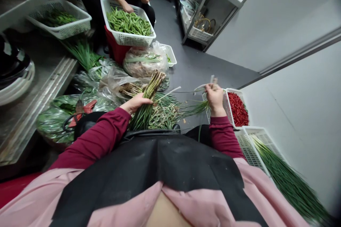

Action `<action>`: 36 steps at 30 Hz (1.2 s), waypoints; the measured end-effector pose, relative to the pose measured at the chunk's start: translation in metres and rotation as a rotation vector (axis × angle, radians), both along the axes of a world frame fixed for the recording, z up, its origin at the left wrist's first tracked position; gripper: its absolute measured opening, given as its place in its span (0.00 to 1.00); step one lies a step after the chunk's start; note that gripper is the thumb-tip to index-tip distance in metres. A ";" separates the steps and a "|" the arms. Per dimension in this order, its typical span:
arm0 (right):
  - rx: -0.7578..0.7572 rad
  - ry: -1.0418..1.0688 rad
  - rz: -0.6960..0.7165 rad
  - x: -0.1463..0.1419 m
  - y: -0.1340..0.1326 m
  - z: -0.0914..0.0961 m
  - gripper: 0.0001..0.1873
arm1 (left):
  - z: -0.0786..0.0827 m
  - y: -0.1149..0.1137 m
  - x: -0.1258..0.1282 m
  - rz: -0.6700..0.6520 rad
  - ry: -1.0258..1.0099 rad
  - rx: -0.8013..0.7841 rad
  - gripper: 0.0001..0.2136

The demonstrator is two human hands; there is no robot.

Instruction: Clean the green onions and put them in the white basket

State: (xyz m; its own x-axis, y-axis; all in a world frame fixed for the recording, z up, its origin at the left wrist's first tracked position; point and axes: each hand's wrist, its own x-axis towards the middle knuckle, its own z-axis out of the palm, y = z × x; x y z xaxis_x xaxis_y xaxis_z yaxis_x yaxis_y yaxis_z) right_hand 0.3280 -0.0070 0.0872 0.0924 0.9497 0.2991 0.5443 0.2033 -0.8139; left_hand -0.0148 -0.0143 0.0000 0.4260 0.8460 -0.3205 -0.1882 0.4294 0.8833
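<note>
My left hand (136,102) is closed round a thick bundle of green chive stalks (150,96), its cut ends pointing up and away. My right hand (214,96) is raised to the right, fingers pinched on a few thin chive stalks (193,108) that trail left toward the bundle. More loose chives (165,113) lie in a heap between my hands, above my black apron (160,170).
A white basket of red chillies (238,108) and a white basket of trimmed chives (282,173) stand at the right by the wall. Another person sits opposite with a hand on a white basket of green beans (128,23). Plastic bags of greens (80,110) lie left; steel shelves flank.
</note>
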 end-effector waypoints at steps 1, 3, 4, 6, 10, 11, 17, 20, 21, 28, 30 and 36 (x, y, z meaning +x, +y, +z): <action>-0.072 -0.032 0.056 -0.005 -0.005 -0.005 0.11 | 0.001 0.000 -0.001 0.007 -0.010 -0.009 0.16; -0.258 -0.121 0.189 -0.023 -0.016 -0.019 0.09 | 0.002 0.001 -0.001 0.017 -0.026 -0.030 0.15; -0.367 -0.196 0.262 -0.034 -0.021 -0.027 0.08 | 0.002 0.001 -0.001 0.020 -0.032 -0.039 0.15; -0.435 -0.261 0.277 -0.056 -0.027 -0.039 0.08 | 0.003 0.001 0.000 0.013 -0.049 -0.043 0.15; -0.328 0.107 0.140 -0.098 -0.026 -0.040 0.17 | -0.001 0.001 0.004 -0.044 -0.093 -0.056 0.15; -0.340 0.228 0.148 -0.108 -0.024 -0.036 0.21 | -0.003 0.000 0.005 -0.061 -0.100 -0.065 0.15; -0.368 0.542 0.123 -0.136 -0.013 -0.031 0.23 | -0.002 -0.002 0.009 -0.183 -0.214 -0.071 0.15; -0.178 0.551 0.003 -0.118 -0.004 -0.035 0.20 | 0.001 0.000 0.006 -0.155 -0.226 -0.049 0.16; -0.116 0.565 -0.028 -0.110 -0.001 -0.035 0.19 | 0.002 0.000 0.005 -0.148 -0.227 -0.043 0.16; -0.186 0.375 0.152 -0.119 -0.013 -0.033 0.12 | 0.001 -0.001 0.010 -0.174 -0.257 -0.063 0.17; -0.316 0.319 0.277 -0.139 -0.021 -0.039 0.14 | 0.000 -0.002 0.013 -0.166 -0.257 -0.051 0.19; -0.516 0.433 0.257 -0.151 -0.025 -0.056 0.19 | -0.003 -0.002 0.012 -0.082 -0.216 0.014 0.18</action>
State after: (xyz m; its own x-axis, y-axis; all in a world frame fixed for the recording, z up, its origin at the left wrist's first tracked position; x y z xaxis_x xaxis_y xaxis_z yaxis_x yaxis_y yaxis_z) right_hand 0.1767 -0.0324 0.0311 -0.1445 0.9676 -0.2068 0.1378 -0.1873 -0.9726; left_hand -0.0030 -0.0159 -0.0031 0.5514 0.8093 -0.2025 -0.3385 0.4390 0.8323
